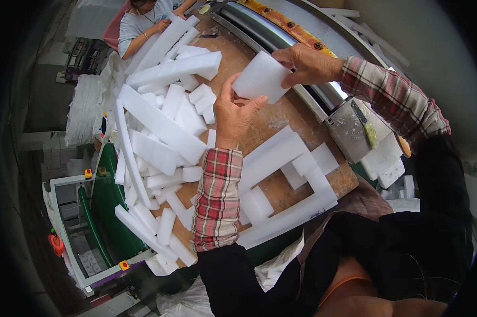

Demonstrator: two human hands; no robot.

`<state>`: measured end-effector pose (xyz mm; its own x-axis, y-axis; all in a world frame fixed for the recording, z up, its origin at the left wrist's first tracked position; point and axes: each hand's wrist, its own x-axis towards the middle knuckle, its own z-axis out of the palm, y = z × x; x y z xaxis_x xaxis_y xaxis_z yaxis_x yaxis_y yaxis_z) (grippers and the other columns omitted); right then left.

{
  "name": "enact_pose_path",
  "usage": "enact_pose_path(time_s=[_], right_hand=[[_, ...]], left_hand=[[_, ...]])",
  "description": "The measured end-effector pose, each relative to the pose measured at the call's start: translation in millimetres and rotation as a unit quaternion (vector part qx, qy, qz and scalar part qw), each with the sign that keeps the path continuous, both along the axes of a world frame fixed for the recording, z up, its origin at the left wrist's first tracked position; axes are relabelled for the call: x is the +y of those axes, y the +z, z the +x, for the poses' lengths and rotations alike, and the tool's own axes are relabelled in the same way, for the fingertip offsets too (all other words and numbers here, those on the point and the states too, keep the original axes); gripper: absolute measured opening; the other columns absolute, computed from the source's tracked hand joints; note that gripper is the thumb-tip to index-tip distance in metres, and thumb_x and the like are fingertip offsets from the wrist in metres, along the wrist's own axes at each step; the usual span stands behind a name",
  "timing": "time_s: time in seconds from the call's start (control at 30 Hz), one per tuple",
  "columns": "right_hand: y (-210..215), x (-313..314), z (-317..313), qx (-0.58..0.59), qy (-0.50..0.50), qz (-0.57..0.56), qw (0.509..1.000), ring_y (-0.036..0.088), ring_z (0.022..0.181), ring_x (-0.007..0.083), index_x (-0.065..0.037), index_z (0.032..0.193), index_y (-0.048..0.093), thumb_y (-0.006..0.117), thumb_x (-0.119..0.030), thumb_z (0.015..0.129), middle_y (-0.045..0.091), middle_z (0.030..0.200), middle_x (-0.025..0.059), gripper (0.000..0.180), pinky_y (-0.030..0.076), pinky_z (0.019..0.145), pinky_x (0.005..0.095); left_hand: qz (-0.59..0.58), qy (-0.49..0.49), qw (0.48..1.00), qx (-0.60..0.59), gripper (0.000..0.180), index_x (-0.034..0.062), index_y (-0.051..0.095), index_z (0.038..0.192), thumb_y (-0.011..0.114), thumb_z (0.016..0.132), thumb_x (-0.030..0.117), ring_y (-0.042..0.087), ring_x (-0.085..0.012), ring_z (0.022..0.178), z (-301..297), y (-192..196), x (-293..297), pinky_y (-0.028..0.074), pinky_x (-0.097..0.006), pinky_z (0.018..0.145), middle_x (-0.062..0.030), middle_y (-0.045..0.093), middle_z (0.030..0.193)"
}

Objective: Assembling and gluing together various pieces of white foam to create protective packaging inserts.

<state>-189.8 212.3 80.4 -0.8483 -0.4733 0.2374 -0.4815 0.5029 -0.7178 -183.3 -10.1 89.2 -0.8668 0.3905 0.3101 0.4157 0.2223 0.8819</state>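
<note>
Between my two hands is a white foam block (262, 77), raised over the wooden table and tilted. My left hand (235, 113) grips its lower left side, thumb along the near edge. At its right end, the fingers and thumb of my right hand (304, 64) pinch the block. Just below my hands lies a large white foam frame (316, 182) with a rectangular opening. Small flat foam pieces (325, 158) lie in and across it. A pile of white foam strips and blocks (167, 127) covers the table to the left of my left hand.
A metal roller (259, 24) runs along the table's far right edge, near my right forearm. A knife-like tool with a yellowish wrapped handle (369, 134) rests on a metal box. Another person (143, 26) sits beyond the pile. A green belt machine (111, 201) stands at left.
</note>
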Motion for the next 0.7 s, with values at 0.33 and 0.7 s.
enact_pose_path(time_s=[0.33,0.7], right_hand=[[-49.1,95.3,-43.9,-0.046,-0.052,0.003,0.998,0.064,0.083,0.0272,0.000,0.099,0.061,0.072,0.001,0.065,0.066,0.095,0.0135,0.035,0.054,0.078,0.0356],[-95.2,104.9,-60.1,0.028,-0.044,0.047,0.998,0.061,0.087,0.0291,0.000,0.099,0.061,0.073,-0.002,0.065,0.063,0.095,0.0146,0.036,0.053,0.080,0.0348]], left_hand=[[-0.065,0.045,0.993,-0.083,0.029,-0.0076,0.064,0.087,0.076,0.065,0.008,0.062,-0.0209,0.063,-52.7,-69.3,106.1,0.052,-0.029,0.059,-0.0160,0.067,0.078],[-0.080,0.047,0.993,-0.073,0.028,-0.0058,0.062,0.090,0.074,0.067,0.006,0.061,-0.0194,0.063,-58.2,-88.1,110.3,0.051,-0.029,0.059,-0.0144,0.066,0.077]])
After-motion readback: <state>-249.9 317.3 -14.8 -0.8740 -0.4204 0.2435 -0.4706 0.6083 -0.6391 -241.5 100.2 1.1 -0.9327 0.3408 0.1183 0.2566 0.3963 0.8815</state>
